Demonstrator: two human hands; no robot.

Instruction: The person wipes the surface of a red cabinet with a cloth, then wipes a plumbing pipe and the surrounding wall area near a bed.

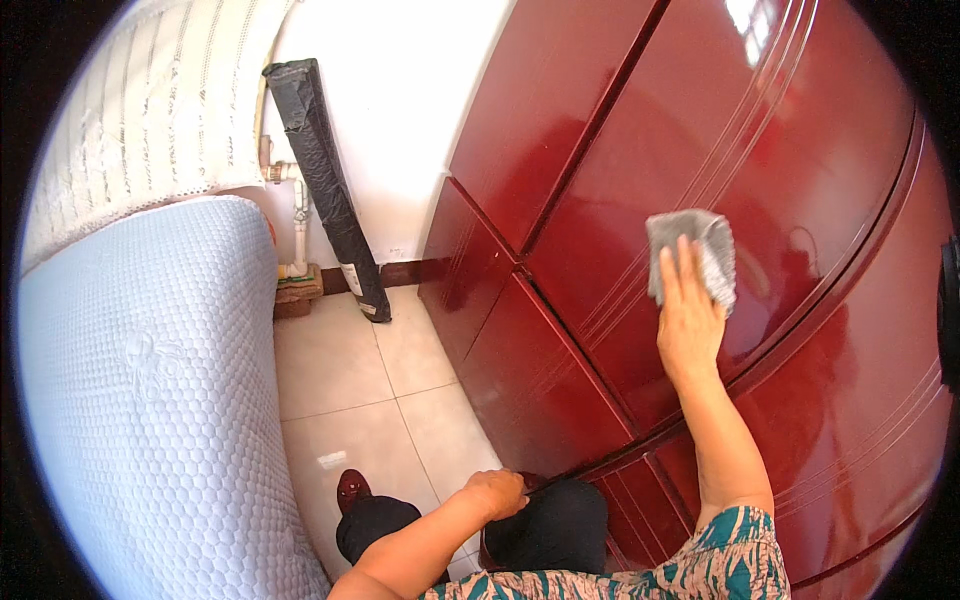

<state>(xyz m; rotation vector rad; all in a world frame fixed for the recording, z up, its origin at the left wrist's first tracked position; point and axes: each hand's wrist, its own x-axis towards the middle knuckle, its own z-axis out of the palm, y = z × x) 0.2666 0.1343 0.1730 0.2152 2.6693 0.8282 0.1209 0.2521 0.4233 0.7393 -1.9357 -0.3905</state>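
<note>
Home bedroom: glossy red wardrobe (720, 200), quilted mattress (150, 400), tiled floor (350, 380).

Your right hand (688, 322) presses the grey cloth (700, 250) flat on the red wardrobe (600, 150); your left hand (495, 492) rests on your knee (555, 525)

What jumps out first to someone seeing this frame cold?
The glossy dark-red wardrobe fills the right side, with the right hand pressing a grey cloth flat against one door panel. The left hand rests closed on the person's knee at the bottom. On the left lies a white quilted mattress, and a long black-wrapped roll leans on the white wall.
</note>
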